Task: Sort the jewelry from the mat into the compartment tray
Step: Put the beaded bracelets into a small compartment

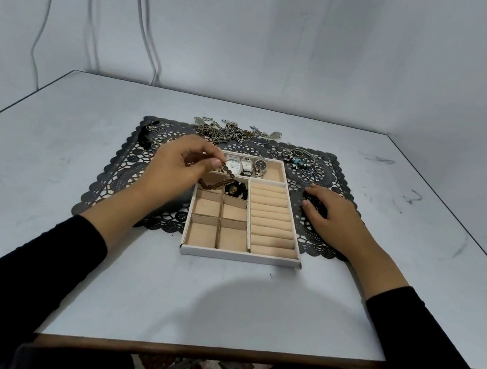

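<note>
Far L of the black lace mat [127,185]: a dark strap-like item [146,137] w/ a few thin rings [156,130] beside it.

Back edge, L of centre: a tangle of chains [228,132], partly on the mat, partly on the bare bench [217,301].

The left hand [174,167], in a black sleeve, is over the tray's back-left corner. Its grip is clamped thumb-to-forefinger on a brown bead bracelet [220,180]. The bracelet hangs in a loop, low end over the back-left small compartment. Can't tell if it touches the floor there.

The compartment tray [240,257] sits mid-mat, front edge past the mat onto the bench.
- Long back compartment: 3 watches [246,167] side by side, R end bare.
- Small compartment next to the loop: a dark beaded piece [236,190].
- The 4 small compartments nearer the person show only beige lining.
- R side: ring rolls [272,217], nothing slotted in.

The right hand [332,217] lies palm-down on the mat just R of the tray. Its grip is apart, fingers loosely spread, holding nothing.

Back-right of the mat: a heap of bracelets [300,158] w/ blue beads, plus more thin hoops just in front of it.
</note>
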